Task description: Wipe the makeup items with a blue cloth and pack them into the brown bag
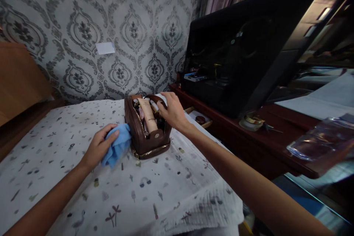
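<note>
A brown leather-look cosmetic bag (151, 143) stands upright on the patterned white cloth, its zipped top open. Inside it a beige squeeze tube (149, 116) leans among several small cosmetic items, some partly hidden. My left hand (101, 142) is closed on a crumpled blue cloth (117, 145), which lies against the bag's left side. Over the bag's right edge, my right hand (173, 110) grips the upper side near a dark strap. Its fingertips are partly hidden by the hand and the bag.
White printed fabric (132, 202) covers the table. On the right, a dark red desk (271, 143) carries a large black television (221, 59), a tape roll (251, 122) and a clear plastic pouch (318, 136). A slightly pulled-out drawer (207, 123) holds a small round brown item. A cardboard box (22, 77) stands left.
</note>
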### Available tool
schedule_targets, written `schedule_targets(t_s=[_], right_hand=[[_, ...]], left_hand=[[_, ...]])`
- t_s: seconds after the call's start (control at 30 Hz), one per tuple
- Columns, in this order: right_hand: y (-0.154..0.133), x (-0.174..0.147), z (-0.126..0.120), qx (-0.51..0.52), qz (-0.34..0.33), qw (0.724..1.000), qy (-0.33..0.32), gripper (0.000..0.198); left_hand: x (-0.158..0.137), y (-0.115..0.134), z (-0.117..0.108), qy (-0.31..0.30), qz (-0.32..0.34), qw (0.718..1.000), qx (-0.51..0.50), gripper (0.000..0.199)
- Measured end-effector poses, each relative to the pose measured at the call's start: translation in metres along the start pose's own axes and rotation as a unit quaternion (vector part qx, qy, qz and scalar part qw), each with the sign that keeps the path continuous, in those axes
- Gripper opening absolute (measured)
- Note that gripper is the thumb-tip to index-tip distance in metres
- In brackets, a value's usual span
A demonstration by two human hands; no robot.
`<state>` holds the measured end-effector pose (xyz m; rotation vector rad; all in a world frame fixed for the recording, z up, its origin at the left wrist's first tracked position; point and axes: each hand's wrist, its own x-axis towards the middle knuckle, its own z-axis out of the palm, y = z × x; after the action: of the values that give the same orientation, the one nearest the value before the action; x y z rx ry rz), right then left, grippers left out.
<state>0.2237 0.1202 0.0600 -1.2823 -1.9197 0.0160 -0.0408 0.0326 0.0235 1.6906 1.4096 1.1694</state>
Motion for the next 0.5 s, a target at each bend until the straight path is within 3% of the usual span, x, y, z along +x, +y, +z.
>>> schedule_targets(t_s=[0.17, 0.33, 0.4, 0.5], right_hand=[[0.019, 0.002, 0.021, 0.124, 0.135, 0.981, -0.062, 0.068], [0.026, 0.003, 0.033, 0.228, 0.151, 0.961, -0.041, 0.066], [0.031, 0.006, 0.035, 0.292, 0.166, 0.941, -0.040, 0.065], [0.033, 0.011, 0.038, 0.400, 0.229, 0.883, -0.088, 0.076]], left_hand=[[0.022, 0.003, 0.023, 0.076, 0.085, 0.993, 0.026, 0.057], [0.042, -0.013, 0.035, 0.103, 0.146, 0.982, 0.055, 0.059], [0.055, -0.019, 0.037, 0.119, 0.145, 0.981, 0.044, 0.058], [0.076, -0.026, 0.042, 0.135, 0.129, 0.982, 0.017, 0.058]])
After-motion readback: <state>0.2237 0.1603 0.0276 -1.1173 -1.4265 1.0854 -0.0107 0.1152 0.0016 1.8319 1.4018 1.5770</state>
